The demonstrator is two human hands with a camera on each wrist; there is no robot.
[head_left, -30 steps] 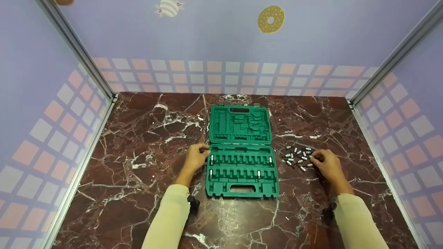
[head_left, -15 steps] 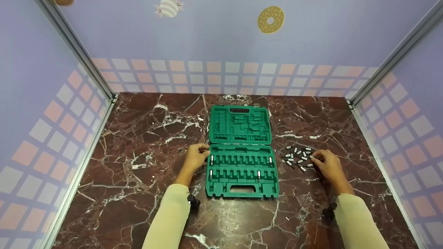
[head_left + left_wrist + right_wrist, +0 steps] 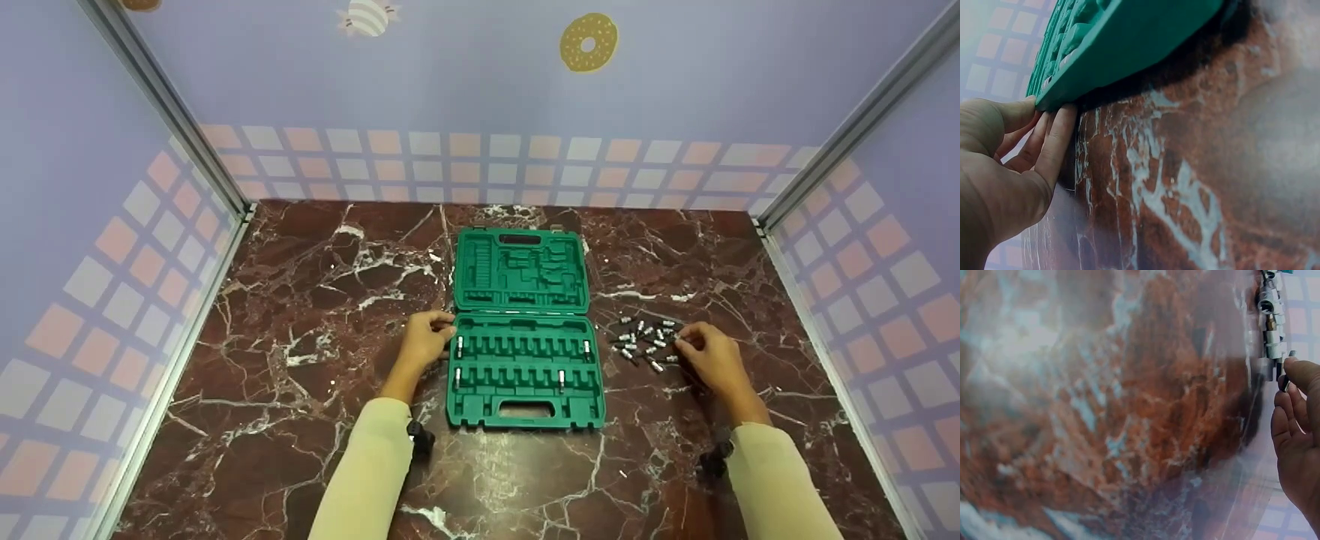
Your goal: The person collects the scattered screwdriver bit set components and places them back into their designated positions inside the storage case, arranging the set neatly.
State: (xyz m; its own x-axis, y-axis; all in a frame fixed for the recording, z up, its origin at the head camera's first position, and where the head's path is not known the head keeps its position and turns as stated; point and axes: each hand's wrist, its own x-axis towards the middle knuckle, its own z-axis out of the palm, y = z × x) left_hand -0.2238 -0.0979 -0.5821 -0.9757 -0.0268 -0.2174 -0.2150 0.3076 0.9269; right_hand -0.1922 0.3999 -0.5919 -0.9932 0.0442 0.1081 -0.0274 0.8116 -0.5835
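Note:
A green tool case (image 3: pixel 525 416) lies unfolded on the table, its lower half holding several bit sockets upright in its slots, such as the bit socket (image 3: pixel 561 381) in the front row. My left hand (image 3: pixel 426 341) grips the left edge of the case near the hinge. In the left wrist view the thumb is at the rim and the fingers (image 3: pixel 1060 138) lie against the side wall. At the right, my right hand (image 3: pixel 709 356) pinches a small bit socket (image 3: pixel 1285 382) between thumb and fingertips, beside a pile of loose bit sockets (image 3: pixel 645 330).
The case's lid half (image 3: pixel 523 234) lies flat behind, with bare moulded recesses. A dark marbled table (image 3: pixel 300 420) carries everything. Patterned panels enclose it at the back (image 3: pixel 480 82) and on both sides.
The right hand has shifted very slightly away from the pile, to the right. The left hand and the case stay where they were.

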